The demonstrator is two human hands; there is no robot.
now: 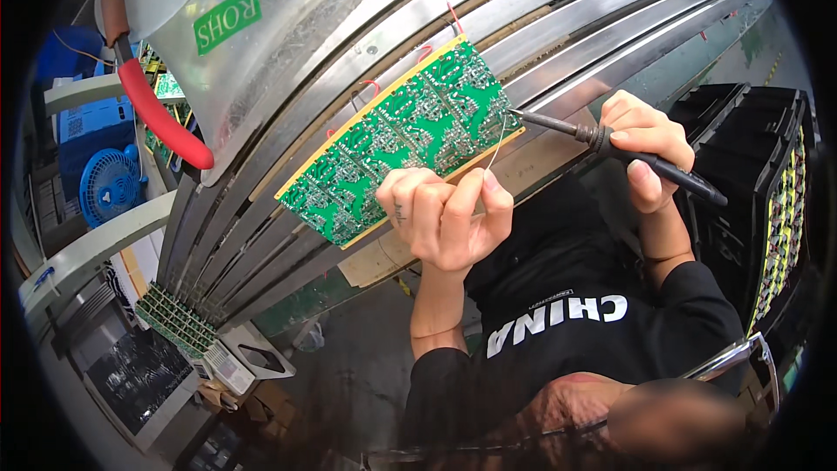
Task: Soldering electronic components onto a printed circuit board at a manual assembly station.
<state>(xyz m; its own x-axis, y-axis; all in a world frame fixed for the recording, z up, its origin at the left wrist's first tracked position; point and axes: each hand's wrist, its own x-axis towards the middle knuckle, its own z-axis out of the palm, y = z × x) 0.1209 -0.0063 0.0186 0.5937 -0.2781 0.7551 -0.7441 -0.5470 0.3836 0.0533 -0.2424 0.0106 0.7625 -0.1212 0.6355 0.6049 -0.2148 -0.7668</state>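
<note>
A green circuit board with yellow edge strips lies solder side up across metal rails. My right hand is closed around the dark handle of a soldering iron. The iron's tip meets the board near its right end. In my left hand a thin solder wire is pinched between thumb and forefinger, its free end reaching up close to the iron's tip. The left fingers sit at the board's near edge; whether they touch it I cannot tell. Short red wires stick out along the far edge.
Long metal rails run under the board. Red-handled pliers hang at the upper left beside a clear plastic sheet. A blue fan stands at the left. Black racks holding boards stand at the right. More boards sit lower left.
</note>
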